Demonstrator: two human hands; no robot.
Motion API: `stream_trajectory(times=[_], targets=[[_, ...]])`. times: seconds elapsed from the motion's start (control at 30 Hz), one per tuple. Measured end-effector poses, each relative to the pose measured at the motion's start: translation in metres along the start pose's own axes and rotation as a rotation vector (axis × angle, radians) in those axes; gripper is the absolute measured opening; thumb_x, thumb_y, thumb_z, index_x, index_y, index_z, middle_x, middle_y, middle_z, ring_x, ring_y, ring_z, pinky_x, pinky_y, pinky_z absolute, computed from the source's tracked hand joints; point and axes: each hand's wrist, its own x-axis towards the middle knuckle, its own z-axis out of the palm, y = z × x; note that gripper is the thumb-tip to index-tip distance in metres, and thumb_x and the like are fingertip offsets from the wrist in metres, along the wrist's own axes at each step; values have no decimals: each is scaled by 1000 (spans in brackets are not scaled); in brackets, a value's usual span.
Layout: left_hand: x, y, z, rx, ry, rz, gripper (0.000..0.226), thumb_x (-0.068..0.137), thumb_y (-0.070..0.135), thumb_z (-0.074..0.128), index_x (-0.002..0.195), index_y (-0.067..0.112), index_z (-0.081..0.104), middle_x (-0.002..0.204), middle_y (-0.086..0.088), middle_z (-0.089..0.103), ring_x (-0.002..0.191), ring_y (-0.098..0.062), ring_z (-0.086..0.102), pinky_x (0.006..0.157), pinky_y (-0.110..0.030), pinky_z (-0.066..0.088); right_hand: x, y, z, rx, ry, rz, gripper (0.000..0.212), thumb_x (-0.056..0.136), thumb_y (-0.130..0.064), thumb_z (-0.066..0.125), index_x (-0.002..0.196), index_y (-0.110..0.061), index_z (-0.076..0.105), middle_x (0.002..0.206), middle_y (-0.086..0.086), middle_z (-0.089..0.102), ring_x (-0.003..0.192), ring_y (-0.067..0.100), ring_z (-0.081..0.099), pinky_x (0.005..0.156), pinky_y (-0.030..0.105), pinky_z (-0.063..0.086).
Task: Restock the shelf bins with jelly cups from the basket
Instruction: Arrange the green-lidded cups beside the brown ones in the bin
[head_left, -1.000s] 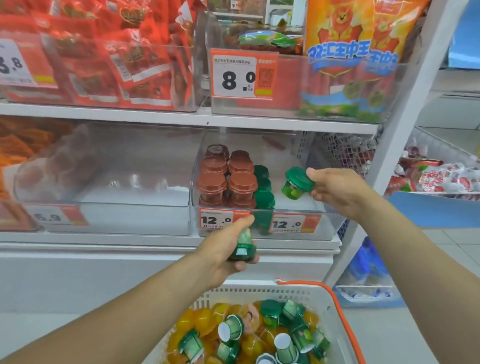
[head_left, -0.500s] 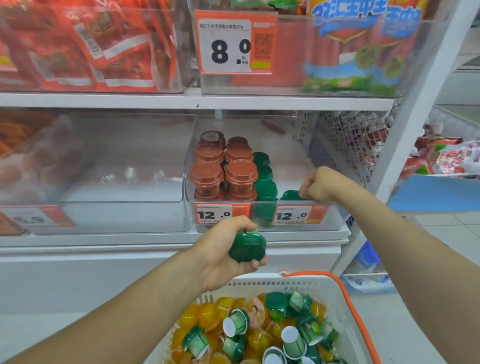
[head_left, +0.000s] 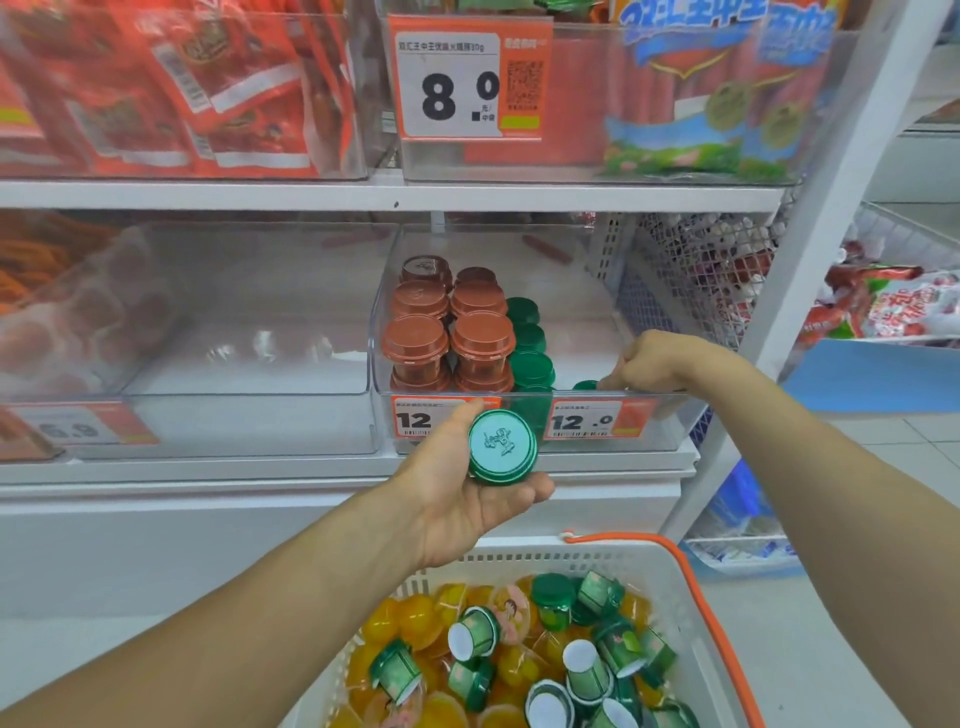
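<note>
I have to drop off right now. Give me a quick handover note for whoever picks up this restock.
Left hand: holds a green jelly cup, lid towards the camera, in front of the shelf bin.
Right hand: fingers curled, inside the bin, setting down another green cup.
Done: brown cups stacked in two rows at the bin's left, one row of green cups beside them.
Left: place the held cup, then work through the green and yellow cups in the basket.

Beyond the right hand's fingers (head_left: 626, 376), the clear bin (head_left: 649, 415) has bare floor along its right side. Left of those fingers stand a row of green jelly cups (head_left: 530, 364) and stacked brown cups (head_left: 447, 338). The upper shelf (head_left: 363, 195) overhangs the bin, leaving open room above the cups.
</note>
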Motion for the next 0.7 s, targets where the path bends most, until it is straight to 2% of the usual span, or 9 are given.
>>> stream_trajectory(times=[0.07,0.13,0.17,0.2,0.27,0.33,0.4,0.53,0.7], targets=[[-1,0,0,28,32,-4,49,101,53,44,122,11,58,104,-22,68,59,-27,71,36,-20,49,-4,-3,-6,-52,119,-25,46,84,-49,73,102,-7,71,103,9,72,86,25,68,82,36,56],[-4,0,2,58,48,-20,51,101,56,39,121,14,57,113,-21,67,52,-24,69,31,-13,35,-17,-13,-13,36,305,-151,35,87,-42,73,95,-7,70,91,7,73,83,23,69,84,37,56],[-5,0,2,72,57,-20,51,101,57,38,121,14,57,113,-21,68,48,-23,68,30,-12,29,-28,-22,-17,143,340,-237,30,88,-39,72,89,-9,71,83,5,74,80,22,70,80,35,57],[-6,0,4,85,64,-15,52,100,57,38,119,13,57,106,-22,70,46,-21,67,30,-12,25,-42,-32,-20,262,297,-326,28,89,-39,72,87,-11,71,78,4,74,77,20,72,73,33,57],[-8,0,6,95,67,-2,54,99,59,38,114,11,57,85,-21,71,45,-20,65,30,-12,21,-71,-52,-21,409,6,-463,34,86,-42,73,94,-10,70,84,6,76,77,20,74,63,30,56],[-10,0,9,106,48,6,57,99,62,35,113,11,56,79,-20,70,46,-20,65,29,-11,19,-88,-67,-17,350,-250,-518,41,82,-44,74,104,-9,69,92,8,76,80,23,75,64,29,56],[-13,0,9,138,17,5,62,99,65,28,120,12,54,82,-21,71,48,-22,66,29,-12,21,-89,-73,-7,270,-287,-538,36,83,-36,77,105,-9,69,88,10,75,73,22,73,62,26,55],[-18,-1,2,252,-25,-13,76,95,73,19,121,11,54,88,-26,71,48,-26,65,29,-15,23,-79,-68,5,389,-293,-470,23,90,-22,73,102,-3,69,78,10,70,65,20,65,56,25,53],[-21,1,-1,348,-66,-5,72,90,72,37,110,5,57,79,-21,69,46,-23,59,30,-17,24,-77,-61,2,400,-421,-405,20,95,-24,65,93,-4,63,85,14,71,67,19,68,58,24,55]])
